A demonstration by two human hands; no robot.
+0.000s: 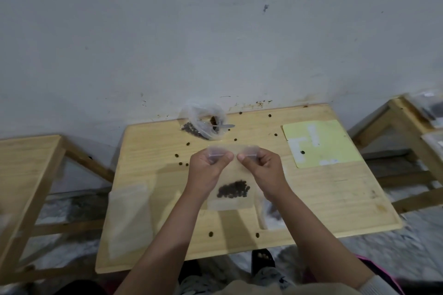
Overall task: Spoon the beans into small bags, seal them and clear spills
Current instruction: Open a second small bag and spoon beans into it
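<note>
While both hands (208, 163) (262, 165) pinch small bag (231, 175) top, beans (233, 189) hang below grip.

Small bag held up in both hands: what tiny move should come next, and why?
Probably slide the pinching thumbs outward along the small bag's top strip to seal it: left hand and right hand pinch its top near the middle, beans sit at the bottom.

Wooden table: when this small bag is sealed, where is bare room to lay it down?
The light wooden table is bare on its right half, below the pale yellow sheet. Crowded: the back, where dark loose beans lie around the clear plastic bean bag. The empty clear bags cover the left edge.
</note>
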